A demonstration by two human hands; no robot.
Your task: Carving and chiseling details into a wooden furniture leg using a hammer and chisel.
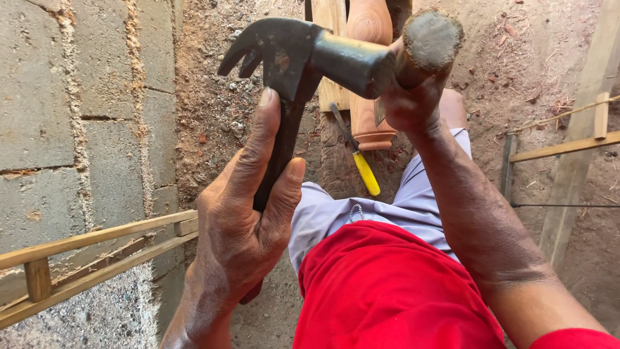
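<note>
My left hand [245, 213] is wrapped around the dark handle of a black claw hammer [303, 55], held head up with the claw pointing left. The hammer's round face rests against a thick round wooden piece [429, 39] that my right hand [413, 100] grips from below. Both hands are raised close to the camera, above my knees. Beneath them, a turned reddish wooden piece [373, 126] lies on a plank [329, 26] on the dirt floor. Beside it is a slim tool with a yellow handle [365, 172].
A grey block wall [64, 97] fills the left side, and a ladder-like wooden frame [97, 249] leans along it. Wooden slats and a string [568, 145] stand at the right. The ground is reddish dirt with small stones. My red shirt [387, 291] and grey shorts [329, 216] fill the bottom.
</note>
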